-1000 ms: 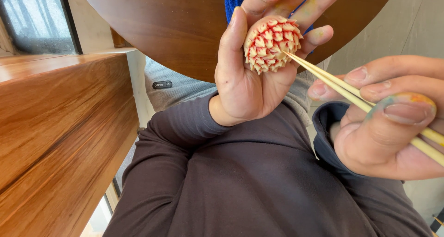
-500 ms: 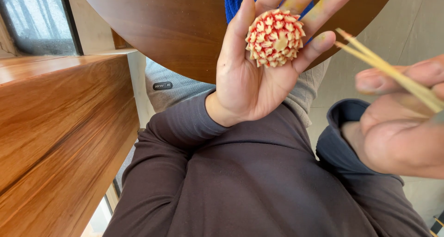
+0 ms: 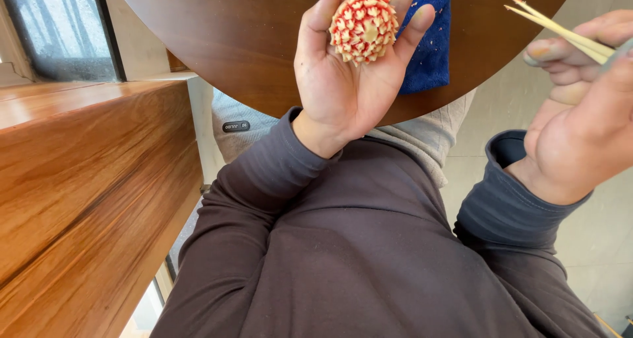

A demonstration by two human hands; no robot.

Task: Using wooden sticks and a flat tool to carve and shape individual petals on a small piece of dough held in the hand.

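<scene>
My left hand (image 3: 349, 68) is raised palm up over the round table's edge and cradles a small ball (image 3: 364, 27) covered in red and cream petal-like points. The fingers curl loosely around it. Off to the right, my right hand (image 3: 580, 114) grips a pair of thin pale sticks (image 3: 560, 29) whose pointed tips aim up and left, well apart from the ball. Dark grey sleeves cover both arms.
A dark brown round table (image 3: 224, 35) fills the top, with a blue cloth (image 3: 432, 55) lying on it behind my left hand. A long wooden ledge (image 3: 79, 180) runs along the left below a window (image 3: 53, 28). Pale floor (image 3: 606, 232) shows at the right.
The sticks have been drawn out and away from the ball to the right. My left hand has lifted the ball slightly higher; the right hand has pulled back and up.
</scene>
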